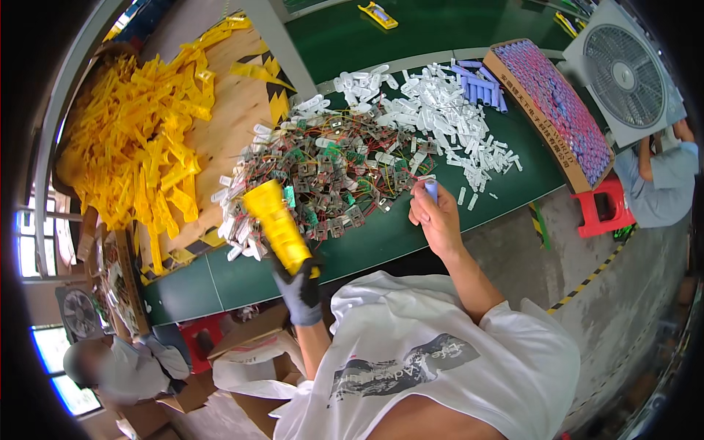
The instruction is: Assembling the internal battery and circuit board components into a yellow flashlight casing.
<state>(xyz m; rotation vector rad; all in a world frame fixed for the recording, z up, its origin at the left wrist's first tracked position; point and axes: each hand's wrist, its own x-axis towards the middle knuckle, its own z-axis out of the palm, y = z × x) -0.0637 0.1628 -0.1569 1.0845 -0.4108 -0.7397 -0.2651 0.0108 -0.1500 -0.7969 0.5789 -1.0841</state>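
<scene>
My left hand (299, 292), in a grey and black glove, is closed around the lower end of a long yellow plastic casing (277, 224). The casing tilts up to the left, over the near edge of a heap of small circuit boards with red and green wires (330, 172). Bare and raised by the heap's right side, my right hand (440, 220) pinches a light purple cylindrical battery cell (431, 191) between thumb and fingers. Part of the cell is hidden by the fingers. Small white plastic pieces (447, 106) lie piled beyond it on the green tabletop (381, 246).
At left, many yellow casings (139, 139) are heaped on a wooden board (227, 95). Loose purple cells (480, 89) lie beside a carton of cells (579, 150). A fan (623, 73) stands far right, above a red stool (603, 209). Other people sit at both sides.
</scene>
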